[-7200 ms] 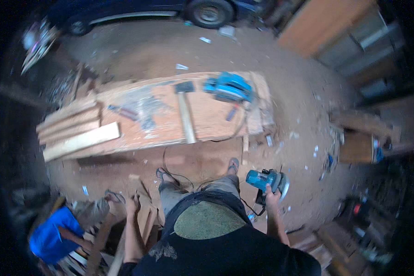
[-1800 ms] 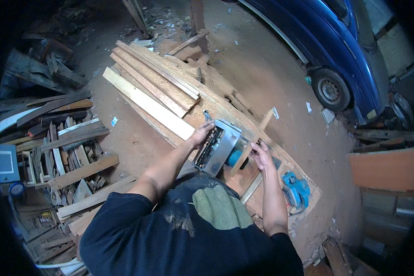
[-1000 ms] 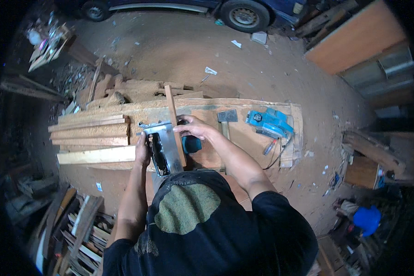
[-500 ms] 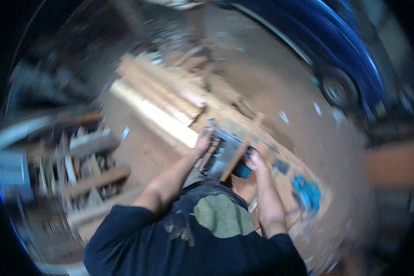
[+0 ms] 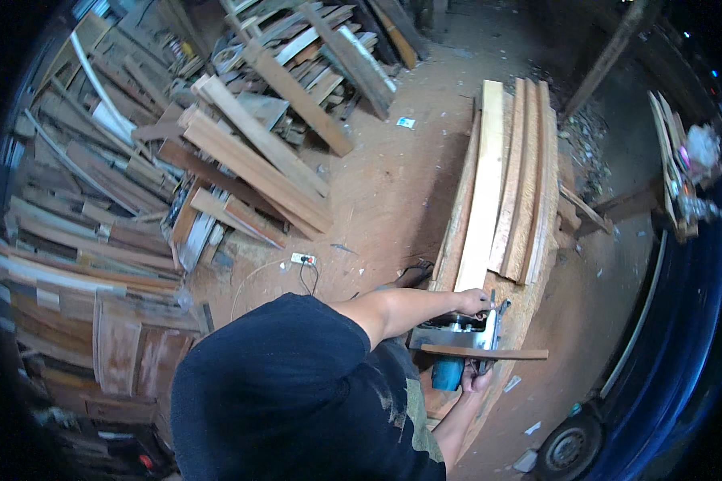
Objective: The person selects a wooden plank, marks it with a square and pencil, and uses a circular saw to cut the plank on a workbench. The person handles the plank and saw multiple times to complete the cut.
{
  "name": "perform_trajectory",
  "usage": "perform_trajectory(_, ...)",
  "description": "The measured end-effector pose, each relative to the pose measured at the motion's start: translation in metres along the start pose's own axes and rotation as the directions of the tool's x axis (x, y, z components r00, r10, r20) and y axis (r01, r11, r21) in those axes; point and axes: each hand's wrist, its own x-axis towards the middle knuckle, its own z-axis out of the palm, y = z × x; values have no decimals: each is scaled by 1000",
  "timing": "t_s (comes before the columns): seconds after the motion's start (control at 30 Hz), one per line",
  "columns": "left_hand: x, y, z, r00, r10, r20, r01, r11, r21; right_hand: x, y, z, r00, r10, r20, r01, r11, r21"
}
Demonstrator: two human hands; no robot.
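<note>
I am in a dim place with a brown dirt floor (image 5: pixel 377 200). To my left there are big messy piles of wood, with long boards (image 5: pixel 257 168) leaning out, and a flat wooden panel (image 5: pixel 119 345) near them. A white power strip (image 5: pixel 303 259) lies on the dirt with cords in it. A blue car (image 5: pixel 674 353) is on my right, and I can see one wheel (image 5: pixel 569 447). A post (image 5: pixel 610 60) leans near the far end, where it gets darker. Little paper scraps (image 5: pixel 406 123) dot the ground.

Head-worn L fisheye cam looks dwn @ bench (image 5: pixel 526 303) from nr.
</note>
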Motion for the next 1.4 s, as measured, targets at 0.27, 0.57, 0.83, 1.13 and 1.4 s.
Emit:
perform_trajectory(0.27,-5,40,21,984,-95,-153,129,965,230,11,-29,-2,912,68,-404,-120,987,-104)
perform_trajectory(0.57,-151,102,-80,930,260,-262,-208,955,210,15,-22,12,948,49,-316,-49,999,7)
perform_trajectory(0.83,-301,216,-160,815,512,-271,-570,792,-219,-29,-2,89,893,-74,-444,85,996,6)
perform_trajectory(1.13,-492,274,-186,192,975,-116,-696,52,-716,-55,32,110,848,-209,-486,110,968,-224)
perform_trajectory(1.4,-648,201,-236,10,924,-383,-905,-154,-396,-78,94,146,782,-365,-505,59,850,-523)
